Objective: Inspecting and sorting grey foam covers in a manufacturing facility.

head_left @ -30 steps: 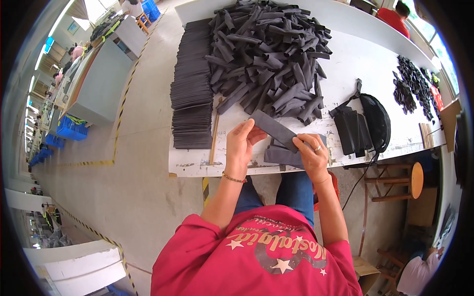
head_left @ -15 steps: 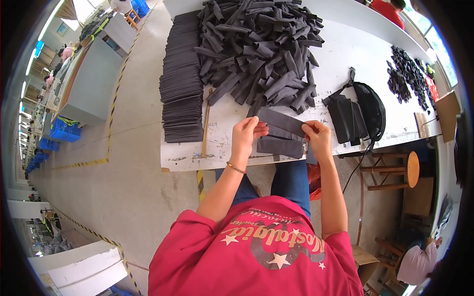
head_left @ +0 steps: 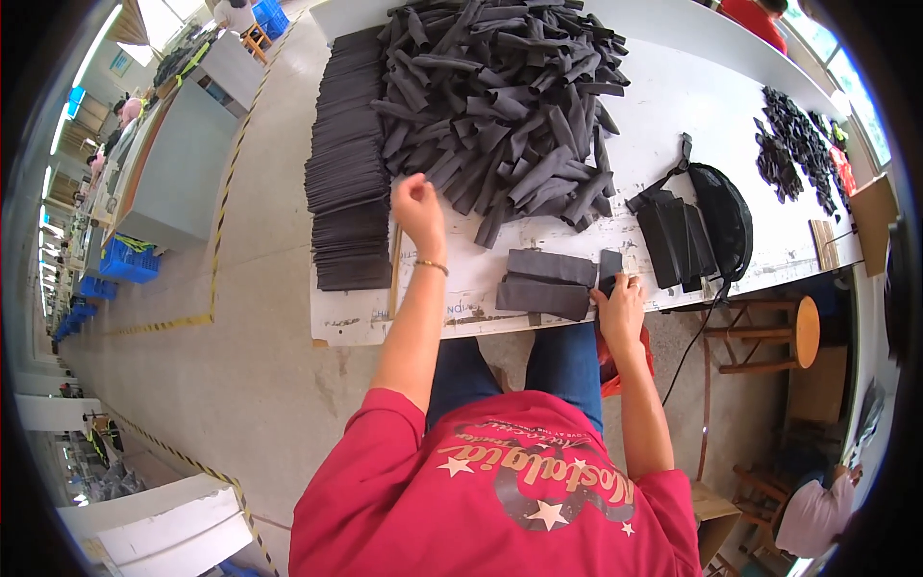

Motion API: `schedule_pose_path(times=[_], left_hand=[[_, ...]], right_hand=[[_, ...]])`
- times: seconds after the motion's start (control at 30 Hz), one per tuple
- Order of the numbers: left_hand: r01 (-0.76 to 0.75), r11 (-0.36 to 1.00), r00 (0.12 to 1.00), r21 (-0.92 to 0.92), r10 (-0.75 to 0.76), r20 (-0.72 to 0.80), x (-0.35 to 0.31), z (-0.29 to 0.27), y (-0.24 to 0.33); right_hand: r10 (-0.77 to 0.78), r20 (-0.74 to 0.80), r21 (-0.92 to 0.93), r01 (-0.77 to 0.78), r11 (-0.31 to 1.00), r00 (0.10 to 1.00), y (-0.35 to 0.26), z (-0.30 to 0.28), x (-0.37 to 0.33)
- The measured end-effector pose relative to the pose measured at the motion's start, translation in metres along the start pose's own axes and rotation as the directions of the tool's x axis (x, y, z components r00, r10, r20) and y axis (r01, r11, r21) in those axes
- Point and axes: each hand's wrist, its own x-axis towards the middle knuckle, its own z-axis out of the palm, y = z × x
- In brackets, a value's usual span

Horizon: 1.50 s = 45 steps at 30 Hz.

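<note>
My left hand is raised over the table with curled fingers, between a neat stack of folded dark fabric strips and a loose heap of dark fabric tubes. No cloth shows in it. At the table's front edge, my right hand has its thumb and fingers closed around the near end of a small dark flat piece. What this piece is made of is unclear. Just left of that hand lie two flat dark fabric strips, one behind the other.
A black mesh-sided bag and dark flat pieces lie to the right. A wooden stick lies beside the stack. Farther right are small dark pieces; a wooden stool stands below the table.
The strip held between both hands has left them. My left hand has moved up and left toward the heap; my right hand has lowered to the small dark piece.
</note>
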Motion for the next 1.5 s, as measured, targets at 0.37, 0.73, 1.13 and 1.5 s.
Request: schedule_pose_path(times=[0.37,0.73,1.13,1.5], left_hand=[[-0.495,0.582,0.833,0.645,0.107,0.543,0.039,-0.021,-0.019],[0.246,0.905,0.892,0.347,-0.351,0.284,0.011,-0.033,-0.028],[0.907,0.254,0.422,-0.337,-0.560,0.713,-0.036,-0.034,0.011],[0.768,0.470,0.634,-0.435,-0.464,0.618,-0.041,-0.038,0.024]], right_hand=[[-0.068,0.106,-0.187,0.087,0.979,0.992,0.028,-0.003,0.009],[-0.140,-0.194,0.284,0.192,0.939,0.971,0.049,-0.023,0.014],[-0.500,-0.142,0.507,0.497,0.704,0.854,-0.078,-0.051,-0.006],[-0.527,-0.009,0.482,0.466,0.742,0.850,-0.086,-0.046,-0.014]])
